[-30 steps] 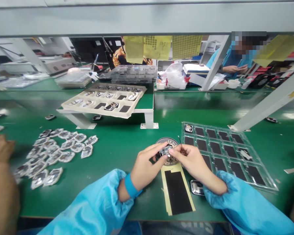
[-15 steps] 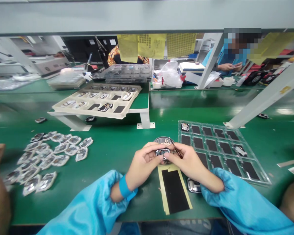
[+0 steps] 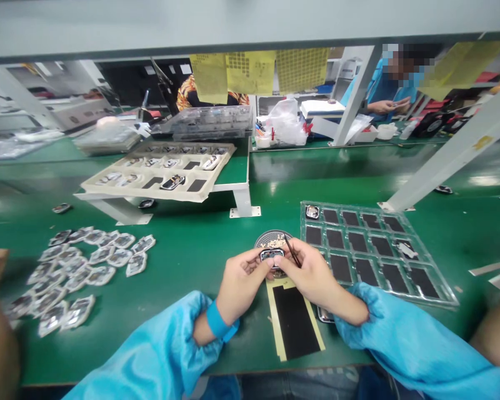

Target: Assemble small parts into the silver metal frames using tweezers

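Note:
My left hand and my right hand meet over the green table, both pinching a small dark framed part. The right hand also holds thin black tweezers that point up and back. Just behind the part sits a round dish of tiny pieces. Below my hands lies a black sheet on a yellow backing. A second small part lies half hidden under my right wrist.
A clear tray of dark pockets lies right, holding one part at its far left corner. Several bagged parts are scattered left. A beige tray stands on a white stand. Other people's arms show at both lower edges.
My hands have drawn closer together around the part and shifted slightly left and away in the picture as the view moved. The part stays pinched between both hands.

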Action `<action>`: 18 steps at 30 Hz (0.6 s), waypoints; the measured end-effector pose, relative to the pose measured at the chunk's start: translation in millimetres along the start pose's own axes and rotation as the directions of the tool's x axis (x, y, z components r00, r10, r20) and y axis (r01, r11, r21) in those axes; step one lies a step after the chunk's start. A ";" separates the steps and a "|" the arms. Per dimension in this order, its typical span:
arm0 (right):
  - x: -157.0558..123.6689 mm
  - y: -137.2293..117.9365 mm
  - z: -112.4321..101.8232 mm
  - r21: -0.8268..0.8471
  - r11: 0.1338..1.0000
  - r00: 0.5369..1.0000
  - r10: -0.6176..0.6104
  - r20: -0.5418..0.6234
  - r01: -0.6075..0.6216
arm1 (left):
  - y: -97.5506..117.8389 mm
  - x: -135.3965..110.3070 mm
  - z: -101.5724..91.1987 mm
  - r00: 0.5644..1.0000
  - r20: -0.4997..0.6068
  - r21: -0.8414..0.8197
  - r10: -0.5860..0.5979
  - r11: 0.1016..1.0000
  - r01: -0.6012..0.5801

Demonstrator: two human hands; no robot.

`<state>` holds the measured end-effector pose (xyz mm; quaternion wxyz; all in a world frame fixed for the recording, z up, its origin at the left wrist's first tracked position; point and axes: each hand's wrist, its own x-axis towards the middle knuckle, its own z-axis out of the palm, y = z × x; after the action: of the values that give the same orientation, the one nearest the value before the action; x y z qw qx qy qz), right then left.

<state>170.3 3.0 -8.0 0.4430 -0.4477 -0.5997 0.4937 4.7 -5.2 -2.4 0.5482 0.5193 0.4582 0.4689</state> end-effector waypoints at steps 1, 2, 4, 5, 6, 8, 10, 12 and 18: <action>0.5 0.6 -0.8 -0.013 1.000 1.000 -0.007 0.005 0.007 | -1.3 -0.1 0.0 1.000 -0.006 0.005 0.003 1.000 -0.003; 1.1 0.9 -2.4 -0.045 0.999 1.000 -0.021 0.017 0.021 | -2.7 -0.1 -0.2 1.000 -0.009 0.012 0.008 1.000 -0.008; 2.1 0.7 -7.3 -0.163 0.982 0.995 -0.090 0.037 0.094 | -5.8 -0.3 -1.4 1.000 -0.016 0.037 0.022 0.999 -0.021; 2.4 0.4 -10.1 -0.233 0.961 0.989 -0.146 0.034 0.150 | -7.2 -0.5 -2.3 0.999 -0.019 0.062 0.035 0.997 -0.033; 2.5 -0.1 -12.9 -0.295 0.931 0.976 -0.217 0.029 0.216 | -8.7 -0.9 -3.2 0.998 -0.020 0.097 0.052 0.994 -0.050; 2.6 -1.2 -17.8 -0.362 0.863 0.931 -0.365 0.035 0.352 | -10.9 -1.7 -4.8 0.996 -0.010 0.183 0.089 0.979 -0.085; 2.9 -3.0 -21.8 -0.354 0.819 0.885 -0.460 0.068 0.452 | -11.8 -2.3 -6.3 0.993 0.002 0.248 0.119 0.962 -0.115; 3.4 -6.0 -25.3 -0.335 0.812 0.873 -0.482 0.079 0.478 | -10.6 -2.3 -7.6 0.987 -0.004 0.292 0.159 0.944 -0.151; 3.4 -13.4 -31.1 -0.390 0.808 0.877 -0.480 -0.001 0.442 | -1.2 -2.5 -9.8 0.932 0.063 0.520 0.356 0.786 -0.335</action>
<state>198.5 10.9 9.3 0.4840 -0.3894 -0.7511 0.2234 -5.3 -6.4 -4.0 0.2823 0.7143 0.4755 0.4288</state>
